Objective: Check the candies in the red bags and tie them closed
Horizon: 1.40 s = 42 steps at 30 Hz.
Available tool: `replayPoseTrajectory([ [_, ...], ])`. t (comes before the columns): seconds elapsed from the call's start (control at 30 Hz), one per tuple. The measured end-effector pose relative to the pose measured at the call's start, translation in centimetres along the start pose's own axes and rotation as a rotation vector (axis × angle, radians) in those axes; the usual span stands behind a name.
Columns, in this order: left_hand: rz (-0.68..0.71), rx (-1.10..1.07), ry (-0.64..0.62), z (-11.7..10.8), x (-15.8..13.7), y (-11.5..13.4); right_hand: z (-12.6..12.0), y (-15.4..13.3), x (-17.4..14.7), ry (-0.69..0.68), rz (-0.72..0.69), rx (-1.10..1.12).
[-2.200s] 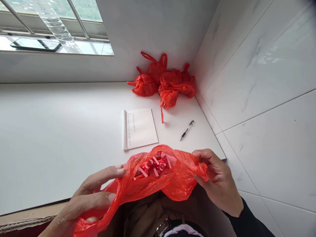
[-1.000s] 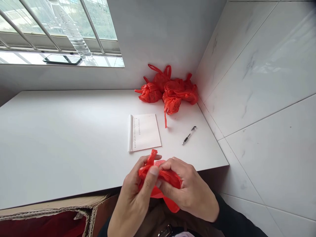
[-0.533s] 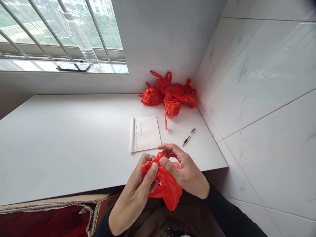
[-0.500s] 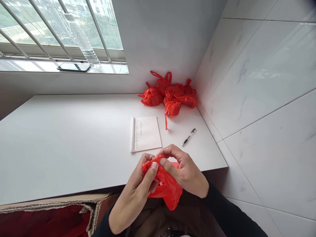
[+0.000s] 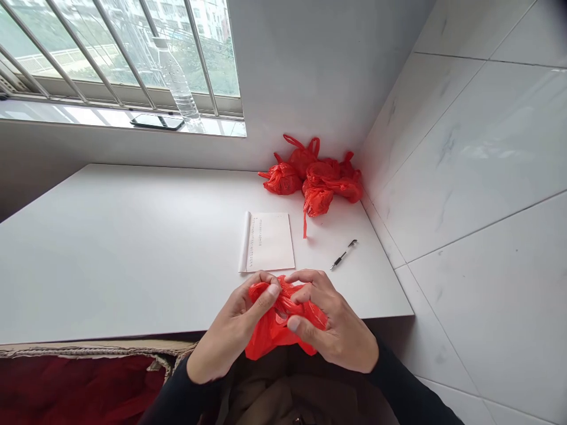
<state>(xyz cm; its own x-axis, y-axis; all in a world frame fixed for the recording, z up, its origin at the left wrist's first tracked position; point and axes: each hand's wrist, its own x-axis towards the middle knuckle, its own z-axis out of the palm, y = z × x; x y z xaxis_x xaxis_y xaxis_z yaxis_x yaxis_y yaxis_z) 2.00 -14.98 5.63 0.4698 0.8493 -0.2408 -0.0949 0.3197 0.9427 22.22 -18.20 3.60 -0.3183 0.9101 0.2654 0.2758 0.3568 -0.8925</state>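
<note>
A crumpled red plastic bag (image 5: 261, 339) is gathered between my hands at the front edge of the table. My left hand (image 5: 241, 321) pinches its bunched top between thumb and fingers. At the bag's other side, my right hand (image 5: 339, 324) has its thumb apart from its bent fingers, which touch the twisted plastic. Some right fingertips are hidden behind the bag, and its contents cannot be seen. Just beyond my hands lies a notebook (image 5: 272, 242) with writing on its page. Right of it is a black-and-clear pen (image 5: 344, 255).
Several tied red plastic bags (image 5: 318, 202) cluster in the table's back right corner. A clear bottle (image 5: 179, 85) and a phone (image 5: 157, 121) rest on the windowsill. A white tiled wall (image 5: 478, 177) borders the right side. Below left is a cardboard box (image 5: 110, 348) with dark red material inside.
My right thumb has lifted away from the bunched plastic and the right fingers have spread. The bag hangs lower-left than before. My view has shifted slightly, moving the table scene right.
</note>
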Motion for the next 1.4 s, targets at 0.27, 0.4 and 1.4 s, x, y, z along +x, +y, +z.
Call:
replayPoseTrajectory([
  [0.27,-0.128,-0.249,0.005,0.2,-0.3,0.2,0.9,-0.4,-0.3,0.128,-0.183,-0.201],
  [0.4,-0.081,-0.232,-0.038,-0.4,-0.1,-0.1,1.1,-0.3,-1.0,0.122,-0.301,-0.389],
  [1.4,0.755,1.204,0.147,-2.9,1.1,-3.7,1.1,3.9,3.6,-0.057,0.217,0.412],
])
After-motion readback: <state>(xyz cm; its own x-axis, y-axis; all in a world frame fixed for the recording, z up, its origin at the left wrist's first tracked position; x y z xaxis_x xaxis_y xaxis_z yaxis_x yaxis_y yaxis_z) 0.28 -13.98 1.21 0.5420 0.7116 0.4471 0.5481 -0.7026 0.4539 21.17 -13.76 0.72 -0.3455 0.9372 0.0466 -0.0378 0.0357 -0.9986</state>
